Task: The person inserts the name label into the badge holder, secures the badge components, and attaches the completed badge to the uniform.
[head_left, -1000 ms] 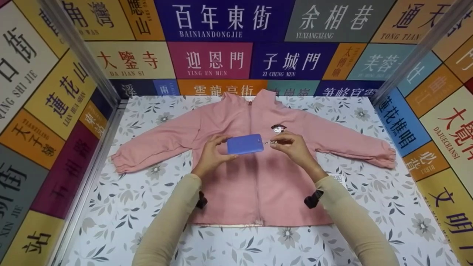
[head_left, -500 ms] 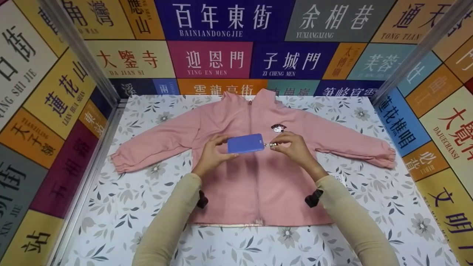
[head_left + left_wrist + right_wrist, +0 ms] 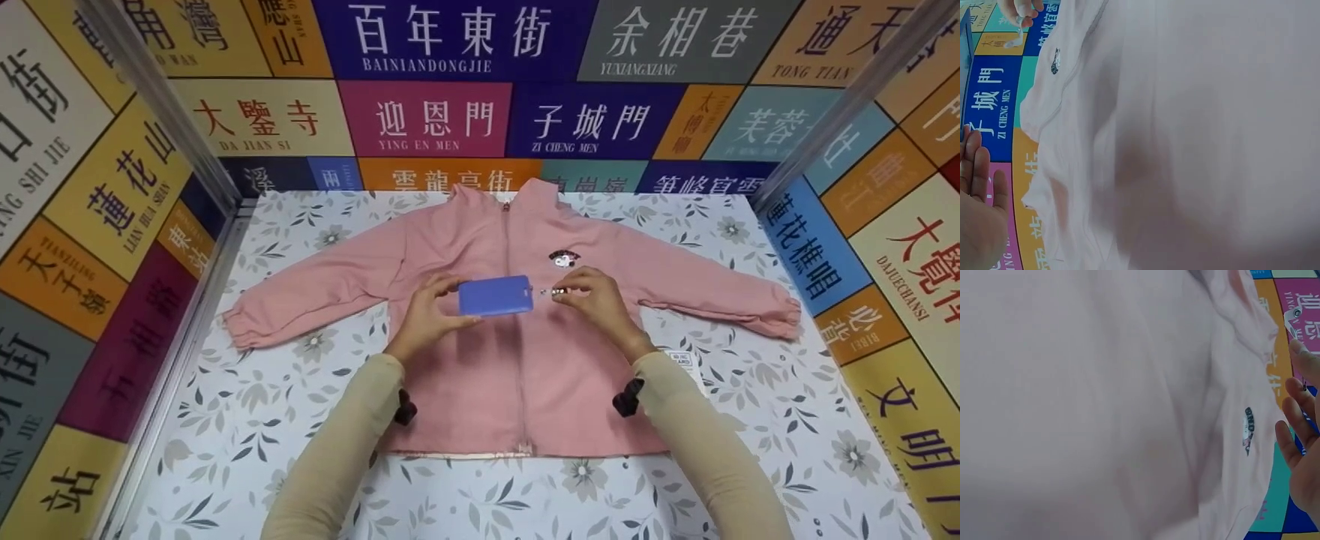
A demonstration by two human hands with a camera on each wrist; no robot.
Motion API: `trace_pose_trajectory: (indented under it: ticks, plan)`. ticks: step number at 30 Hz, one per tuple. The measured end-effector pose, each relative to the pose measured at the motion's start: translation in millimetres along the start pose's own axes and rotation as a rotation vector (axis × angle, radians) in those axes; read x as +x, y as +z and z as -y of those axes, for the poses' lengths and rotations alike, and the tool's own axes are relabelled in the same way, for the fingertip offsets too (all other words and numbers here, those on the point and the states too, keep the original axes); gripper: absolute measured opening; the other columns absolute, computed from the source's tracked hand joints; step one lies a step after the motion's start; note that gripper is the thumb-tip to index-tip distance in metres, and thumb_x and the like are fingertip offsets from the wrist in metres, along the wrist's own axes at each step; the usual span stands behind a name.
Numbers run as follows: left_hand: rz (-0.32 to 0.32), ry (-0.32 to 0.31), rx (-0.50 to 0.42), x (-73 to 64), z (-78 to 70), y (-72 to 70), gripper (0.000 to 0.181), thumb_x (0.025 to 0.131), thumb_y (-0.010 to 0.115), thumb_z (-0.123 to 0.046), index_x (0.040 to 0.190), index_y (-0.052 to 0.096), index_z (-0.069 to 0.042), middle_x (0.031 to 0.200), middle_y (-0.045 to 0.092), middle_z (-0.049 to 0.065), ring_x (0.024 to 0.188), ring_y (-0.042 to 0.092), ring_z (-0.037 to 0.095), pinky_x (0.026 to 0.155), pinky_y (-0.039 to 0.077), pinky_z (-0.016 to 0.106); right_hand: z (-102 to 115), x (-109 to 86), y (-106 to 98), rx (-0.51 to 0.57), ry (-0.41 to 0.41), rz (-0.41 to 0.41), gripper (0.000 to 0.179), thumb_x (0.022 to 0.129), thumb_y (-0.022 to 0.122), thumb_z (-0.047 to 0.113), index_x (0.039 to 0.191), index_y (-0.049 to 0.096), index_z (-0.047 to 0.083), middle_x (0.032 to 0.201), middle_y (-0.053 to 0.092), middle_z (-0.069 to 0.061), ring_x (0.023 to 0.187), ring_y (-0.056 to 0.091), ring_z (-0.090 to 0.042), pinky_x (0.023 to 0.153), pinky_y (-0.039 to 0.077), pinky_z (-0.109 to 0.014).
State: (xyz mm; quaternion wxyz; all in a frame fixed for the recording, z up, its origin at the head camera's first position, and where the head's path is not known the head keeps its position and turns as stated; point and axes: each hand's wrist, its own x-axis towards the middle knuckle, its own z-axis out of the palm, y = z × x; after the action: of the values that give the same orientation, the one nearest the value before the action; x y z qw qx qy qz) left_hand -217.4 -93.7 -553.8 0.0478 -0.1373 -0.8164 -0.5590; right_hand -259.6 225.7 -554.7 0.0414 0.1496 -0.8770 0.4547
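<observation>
A flat blue card holder (image 3: 496, 295) is held above the jacket by my left hand (image 3: 429, 315), its thumb below and fingers above the left end. A slot shows at the holder's right end. My right hand (image 3: 596, 296) pinches a small metal clip (image 3: 559, 292) beside that slot. In the right wrist view, a clear strap with a snap (image 3: 1293, 318) sticks out past the right thumb. Beneath both hands lies a pink zip-up jacket (image 3: 465, 397), spread flat with sleeves outstretched and a small printed badge (image 3: 564, 259) on its chest.
The jacket rests on a table with a leaf-patterned white cover (image 3: 247, 420). A white printed card (image 3: 682, 361) lies partly under the right forearm. Panels with large characters (image 3: 442, 120) stand behind and at both sides. Each wrist wears a black camera (image 3: 628, 397).
The card holder has shifted slightly left and down, and its face has tilted a little. The clip in my right hand sits slightly farther from it. The jacket stays put.
</observation>
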Motion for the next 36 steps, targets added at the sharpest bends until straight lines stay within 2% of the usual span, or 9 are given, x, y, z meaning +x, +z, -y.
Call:
trace_pose_trajectory:
  ticks: [11, 17, 20, 25, 31, 36]
  plan:
    - [0.033, 0.015, 0.036, -9.9, 5.8, 4.1, 0.068, 0.066, 0.093, -0.023, 0.127, 0.066, -0.008, 0.122, 0.064, 0.005, 0.115, 0.057, 0.025, 0.106, 0.046, 0.046, -22.1, 11.4, 14.4, -0.112, -0.035, 0.012, 0.018, 0.081, 0.081, 0.017, 0.097, 0.079, 0.008, 0.103, 0.067, -0.009, 0.104, 0.056, -0.024, 0.097, 0.044, -0.039]
    - [0.041, 0.013, 0.04, -13.5, 8.6, 5.9, 0.068, 0.065, 0.093, -0.02, 0.127, 0.066, -0.011, 0.121, 0.064, 0.006, 0.116, 0.056, 0.033, 0.105, 0.046, 0.046, -32.0, 12.5, 17.8, -0.169, -0.035, 0.021, 0.016, 0.083, 0.078, 0.013, 0.097, 0.079, 0.005, 0.104, 0.067, -0.011, 0.104, 0.054, -0.027, 0.096, 0.042, -0.041]
    - [0.044, 0.015, 0.025, -15.7, 9.9, 6.7, 0.067, 0.066, 0.092, -0.018, 0.126, 0.066, -0.01, 0.121, 0.064, 0.008, 0.116, 0.056, 0.035, 0.105, 0.046, 0.049, -33.1, 13.2, 17.4, -0.153, -0.001, 0.026, 0.017, 0.083, 0.078, 0.015, 0.098, 0.078, 0.005, 0.105, 0.066, -0.011, 0.104, 0.052, -0.026, 0.096, 0.041, -0.039]
    - [0.052, 0.016, 0.007, -18.2, 12.3, 8.8, 0.066, 0.065, 0.092, -0.015, 0.125, 0.066, -0.006, 0.121, 0.063, 0.01, 0.115, 0.056, 0.03, 0.106, 0.046, 0.05, -34.5, 14.1, 16.3, -0.163, 0.037, 0.038, 0.02, 0.081, 0.081, 0.018, 0.097, 0.079, 0.007, 0.104, 0.065, -0.009, 0.102, 0.051, -0.025, 0.093, 0.039, -0.036]
    - [0.058, 0.023, 0.018, -18.2, 12.7, 9.9, 0.065, 0.065, 0.093, -0.021, 0.124, 0.068, -0.011, 0.121, 0.064, 0.007, 0.115, 0.056, 0.026, 0.105, 0.047, 0.048, -38.2, 14.2, 15.5, -0.186, 0.035, 0.056, 0.019, 0.081, 0.081, 0.017, 0.098, 0.079, 0.008, 0.103, 0.065, -0.01, 0.1, 0.05, -0.025, 0.091, 0.039, -0.037]
    - [0.065, 0.024, 0.03, -17.6, 13.0, 10.1, 0.065, 0.065, 0.093, -0.023, 0.124, 0.068, -0.015, 0.121, 0.064, 0.005, 0.115, 0.057, 0.025, 0.105, 0.047, 0.047, -41.4, 14.1, 15.4, -0.178, 0.078, 0.073, 0.02, 0.082, 0.08, 0.018, 0.1, 0.079, 0.007, 0.104, 0.063, -0.011, 0.101, 0.05, -0.026, 0.092, 0.04, -0.037]
